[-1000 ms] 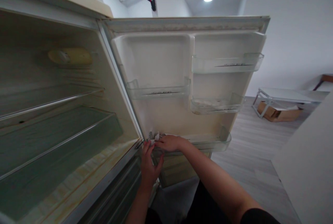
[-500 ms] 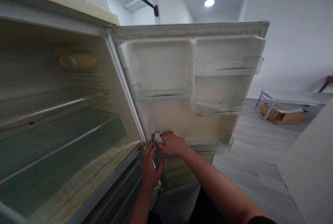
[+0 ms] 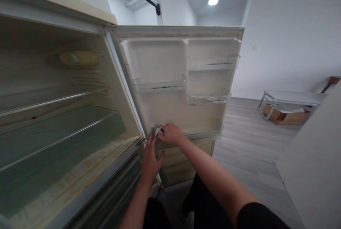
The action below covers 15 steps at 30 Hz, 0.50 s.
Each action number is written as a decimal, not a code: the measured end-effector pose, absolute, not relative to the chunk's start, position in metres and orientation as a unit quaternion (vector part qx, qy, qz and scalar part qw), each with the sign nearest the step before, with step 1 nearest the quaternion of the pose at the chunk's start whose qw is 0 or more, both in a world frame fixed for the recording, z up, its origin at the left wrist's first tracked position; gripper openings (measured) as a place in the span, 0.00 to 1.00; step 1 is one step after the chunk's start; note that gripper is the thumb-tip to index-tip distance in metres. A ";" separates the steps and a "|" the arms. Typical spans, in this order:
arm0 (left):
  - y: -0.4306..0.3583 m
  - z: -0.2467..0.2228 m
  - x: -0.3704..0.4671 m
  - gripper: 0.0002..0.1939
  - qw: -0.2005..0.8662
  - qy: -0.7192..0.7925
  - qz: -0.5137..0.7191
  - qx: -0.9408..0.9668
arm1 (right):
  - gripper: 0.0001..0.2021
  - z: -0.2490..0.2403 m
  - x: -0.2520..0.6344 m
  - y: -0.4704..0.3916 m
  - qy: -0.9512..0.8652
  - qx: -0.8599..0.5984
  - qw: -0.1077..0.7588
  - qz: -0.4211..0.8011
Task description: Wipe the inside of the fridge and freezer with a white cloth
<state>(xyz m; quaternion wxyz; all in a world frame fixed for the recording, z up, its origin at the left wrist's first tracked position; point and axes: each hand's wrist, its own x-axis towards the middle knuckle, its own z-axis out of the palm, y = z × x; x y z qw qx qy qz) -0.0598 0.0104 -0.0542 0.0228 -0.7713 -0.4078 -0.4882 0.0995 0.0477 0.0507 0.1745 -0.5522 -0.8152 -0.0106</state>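
My right hand [image 3: 170,134] is closed on a white cloth [image 3: 159,130], pressing it into the left end of the lowest door shelf [image 3: 205,135]. Much of the cloth is hidden under the fingers. My left hand [image 3: 151,158] is beside it at the hinge side, fingers stretched up against the end of that shelf and thumb apart. The shelf is clear plastic, fixed low on the open fridge door [image 3: 160,110]. Left of my hands lies the open fridge compartment [image 3: 133,115], with yellowish stains along its floor.
Higher on the door sit more clear shelves [image 3: 160,86]. Inside the fridge are glass shelves [image 3: 80,126] and a yellowed lamp cover [image 3: 80,58]. A lower door [image 3: 178,165] stands open beneath. Rightward, a white low table [image 3: 295,97] stands over a cardboard box [image 3: 286,114].
The fridge door has swung, its free edge now further left in view and the door looking narrower. My hands shifted slightly up and left with it, the cloth still in my right hand.
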 end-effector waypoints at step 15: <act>0.001 -0.048 -0.042 0.48 0.076 -0.483 -0.395 -0.778 | 0.26 0.054 0.111 0.051 -0.825 -0.531 0.183 -0.059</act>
